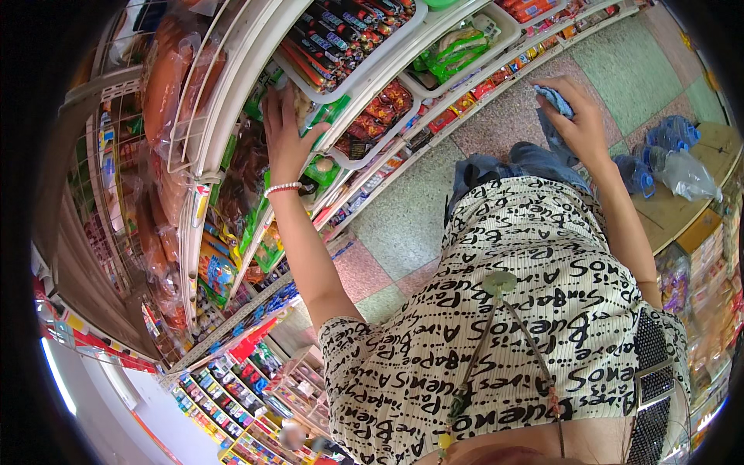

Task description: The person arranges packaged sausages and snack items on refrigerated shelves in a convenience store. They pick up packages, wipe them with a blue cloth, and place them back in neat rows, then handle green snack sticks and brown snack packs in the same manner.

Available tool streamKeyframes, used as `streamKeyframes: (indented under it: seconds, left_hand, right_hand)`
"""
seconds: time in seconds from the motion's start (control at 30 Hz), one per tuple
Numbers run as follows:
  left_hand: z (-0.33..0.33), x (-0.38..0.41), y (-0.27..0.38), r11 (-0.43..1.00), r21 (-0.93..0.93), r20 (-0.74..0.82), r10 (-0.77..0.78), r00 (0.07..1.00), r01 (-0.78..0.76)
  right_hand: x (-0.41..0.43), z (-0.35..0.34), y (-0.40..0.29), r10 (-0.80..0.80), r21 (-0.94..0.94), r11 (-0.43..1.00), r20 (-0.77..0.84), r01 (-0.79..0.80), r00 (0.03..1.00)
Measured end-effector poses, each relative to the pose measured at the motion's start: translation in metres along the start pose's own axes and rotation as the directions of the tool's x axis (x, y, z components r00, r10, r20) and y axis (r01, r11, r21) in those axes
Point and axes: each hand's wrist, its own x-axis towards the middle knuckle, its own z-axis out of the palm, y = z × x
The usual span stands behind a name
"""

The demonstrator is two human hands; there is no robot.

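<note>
My left hand (289, 136), a beaded bracelet on its wrist, reaches into a shelf with fingers spread and thumb out. It rests on or just over packaged food in green wrappers, beside a white plastic tray (325, 99) of dark stick-shaped packets (337, 43). Whether the fingertips touch the packs is hard to tell. Below the hand lie more green packages (321, 168) and dark vacuum-packed food (247, 174). Over the aisle floor, my right hand (575, 119) is closed around a blue cloth (553, 100), part of which hangs down.
A white shelf edge (372, 96) runs diagonally past trays of red packets (381, 113) and green bags (456, 49). Wire racks (116, 192) with bagged sausages (168, 87) stand at left. At right, clear plastic bottles (668, 145) sit on a wooden surface (662, 218). Tiled floor (401, 203) lies between.
</note>
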Motion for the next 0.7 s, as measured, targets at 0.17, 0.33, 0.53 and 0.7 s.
streamKeyframes:
  seconds: [0.17, 0.33, 0.53, 0.7]
  left_hand:
    - [0.006, -0.002, -0.003, 0.999, 0.017, -0.044, 0.042, 0.998, -0.041]
    - [0.008, -0.005, -0.012, 0.999, -0.047, -0.009, -0.013, 1.000, 0.013]
    - [0.004, -0.004, -0.005, 1.000, -0.025, -0.049, -0.017, 0.999, 0.016]
    - [0.006, -0.006, 0.015, 0.987, -0.159, -0.154, -0.039, 0.987, 0.014]
  right_hand:
    - [0.008, -0.001, -0.004, -0.022, 0.017, 1.000, 0.029, 0.022, 0.999]
    - [0.008, 0.005, -0.002, -0.081, -0.001, 0.997, 0.010, 0.081, 0.997]
    - [0.006, 0.000, 0.001, -0.055, -0.007, 0.998, 0.013, 0.056, 0.998]
    - [0.003, -0.006, 0.005, -0.037, 0.010, 0.999, -0.005, 0.037, 0.999]
